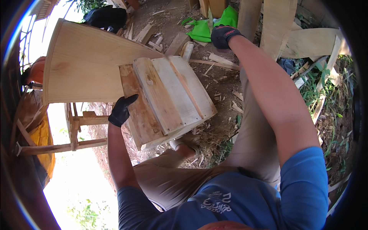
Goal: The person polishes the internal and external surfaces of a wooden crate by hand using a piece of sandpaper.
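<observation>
A box-like wooden piece [165,90] of planks, some brown and some pale, stands tilted in front of me. My left hand [120,111], in a black glove, grips its left edge, thumb lying over the brown board. Small dark nail marks show along its lower edge. My right hand [223,37], gloved in black too, is held out at the far right, apart from the box. Its fingers are curled closed; whatever they hold, if anything, is hidden. Beside that hand, bright green cloth or bags [201,30] lie on the ground.
A large pale wooden panel [84,63] rests behind the box at the left, above a rough timber frame [74,126]. Wood offcuts [143,34] and chips litter the dirt. Tall boards [276,27] stand at the far right near grass. A black bag [105,17] lies far left.
</observation>
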The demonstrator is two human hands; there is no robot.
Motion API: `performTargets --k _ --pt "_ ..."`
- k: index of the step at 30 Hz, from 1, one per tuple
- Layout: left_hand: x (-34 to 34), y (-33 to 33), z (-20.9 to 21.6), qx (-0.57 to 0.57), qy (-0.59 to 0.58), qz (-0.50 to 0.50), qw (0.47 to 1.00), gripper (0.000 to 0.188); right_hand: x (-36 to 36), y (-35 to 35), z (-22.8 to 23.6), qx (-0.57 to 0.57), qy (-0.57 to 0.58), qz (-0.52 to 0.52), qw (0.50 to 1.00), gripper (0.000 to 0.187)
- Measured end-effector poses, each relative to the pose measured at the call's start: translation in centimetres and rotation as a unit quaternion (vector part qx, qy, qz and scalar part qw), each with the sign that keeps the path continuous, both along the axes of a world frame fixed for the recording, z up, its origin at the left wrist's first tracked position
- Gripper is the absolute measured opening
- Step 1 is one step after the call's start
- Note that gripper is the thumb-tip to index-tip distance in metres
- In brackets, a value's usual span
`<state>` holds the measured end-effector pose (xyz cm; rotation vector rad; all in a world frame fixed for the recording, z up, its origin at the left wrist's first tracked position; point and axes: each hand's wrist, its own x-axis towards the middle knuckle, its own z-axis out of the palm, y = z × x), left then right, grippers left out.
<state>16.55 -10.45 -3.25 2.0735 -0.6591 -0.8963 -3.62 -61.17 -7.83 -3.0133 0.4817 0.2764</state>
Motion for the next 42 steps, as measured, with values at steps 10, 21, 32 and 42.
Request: performTargets --k 10,21,32,42 --pt "-2.2 3.2 4.4 -0.041 0.189 0.206 0.959 0.043 3.1 1.4 -1.2 0.01 -0.045 0.115 0.992 0.027" --pt "-3.9 15.3 2.0 0.211 -0.14 0.36 0.898 0.072 3.6 2.4 -0.5 -0.002 0.012 0.125 0.992 0.032" --pt "-6.2 11.9 3.3 0.317 -0.299 0.368 0.822 0.091 -0.5 3.6 -0.5 0.006 -0.206 0.129 0.97 0.03" --pt "-3.3 14.2 1.5 0.205 -0.254 0.369 0.87 0.083 1.2 34.9 1.0 0.128 -0.492 0.131 0.851 0.028"
